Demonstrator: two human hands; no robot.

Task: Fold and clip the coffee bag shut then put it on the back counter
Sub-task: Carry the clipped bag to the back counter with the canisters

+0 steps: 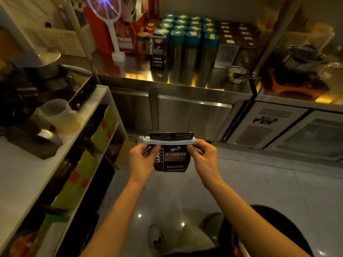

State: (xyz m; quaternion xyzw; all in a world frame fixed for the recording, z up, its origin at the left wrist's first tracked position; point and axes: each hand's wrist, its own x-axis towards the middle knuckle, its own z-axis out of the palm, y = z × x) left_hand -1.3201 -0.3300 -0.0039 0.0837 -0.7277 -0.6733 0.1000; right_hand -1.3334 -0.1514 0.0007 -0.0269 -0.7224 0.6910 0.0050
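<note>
You hold the coffee bag (170, 160) upright in mid-air over the floor, in front of the steel table (185, 86) and well apart from it. Both forearms reach forward, wrists bent inward. Your left hand (142, 160) pinches the bag's left edge just under the pale clip (168, 141), and your right hand (203, 158) pinches the right end. The clip lies across the folded top, with a strip of bag above it.

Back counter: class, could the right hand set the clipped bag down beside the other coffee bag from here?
Probably not yet: the back counter and other coffee bag look beyond the right hand, though nothing blocks the way.
</note>
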